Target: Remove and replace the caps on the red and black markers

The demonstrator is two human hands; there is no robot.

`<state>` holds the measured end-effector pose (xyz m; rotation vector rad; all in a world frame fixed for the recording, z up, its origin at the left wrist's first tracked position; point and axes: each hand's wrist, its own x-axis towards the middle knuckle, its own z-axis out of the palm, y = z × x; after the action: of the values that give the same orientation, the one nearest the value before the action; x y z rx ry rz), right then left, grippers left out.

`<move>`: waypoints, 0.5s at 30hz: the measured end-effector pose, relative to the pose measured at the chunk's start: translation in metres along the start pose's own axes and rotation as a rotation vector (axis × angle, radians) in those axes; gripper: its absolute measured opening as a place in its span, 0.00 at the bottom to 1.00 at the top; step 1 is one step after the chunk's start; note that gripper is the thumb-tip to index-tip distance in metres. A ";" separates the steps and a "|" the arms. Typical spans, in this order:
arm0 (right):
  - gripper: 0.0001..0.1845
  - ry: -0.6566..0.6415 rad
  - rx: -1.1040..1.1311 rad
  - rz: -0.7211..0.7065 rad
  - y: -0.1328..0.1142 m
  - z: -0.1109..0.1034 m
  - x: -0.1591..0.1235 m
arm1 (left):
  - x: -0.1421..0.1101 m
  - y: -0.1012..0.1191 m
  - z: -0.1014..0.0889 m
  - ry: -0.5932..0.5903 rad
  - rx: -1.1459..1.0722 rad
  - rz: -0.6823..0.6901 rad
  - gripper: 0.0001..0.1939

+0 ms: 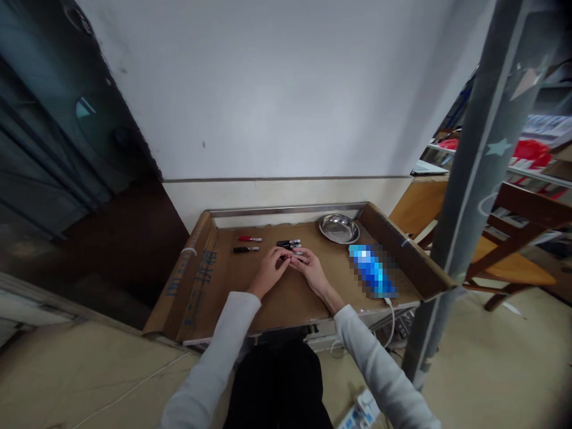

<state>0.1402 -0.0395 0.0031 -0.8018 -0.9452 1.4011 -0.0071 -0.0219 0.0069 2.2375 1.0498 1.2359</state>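
Slim black-and-white markers [288, 243] lie grouped on brown cardboard [292, 307], just beyond the left hand [271, 268] and right hand [312, 270]; their fingers curl together, whether gripping anything I cannot tell; farther right sits a round shiny metal dish [338, 229]

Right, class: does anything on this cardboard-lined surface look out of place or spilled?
No spill shows. The blue pixelated patch at the right of the cardboard looks odd: its blocky squares hide what lies there, and a white cable hangs from its near end.
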 end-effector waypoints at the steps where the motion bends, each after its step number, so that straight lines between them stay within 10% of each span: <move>1: 0.21 -0.003 0.022 0.013 0.000 0.000 0.000 | 0.000 0.000 0.000 0.007 -0.005 0.005 0.08; 6: 0.17 -0.009 -0.116 -0.036 0.002 -0.003 0.002 | -0.001 -0.002 -0.002 0.013 -0.008 0.008 0.04; 15: 0.18 -0.152 -1.365 -0.459 -0.016 -0.021 -0.009 | -0.010 -0.005 -0.001 -0.060 0.022 -0.134 0.11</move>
<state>0.1670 -0.0475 0.0078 -1.3136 -2.0808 0.2538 -0.0134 -0.0257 -0.0015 2.1670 1.1745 1.1000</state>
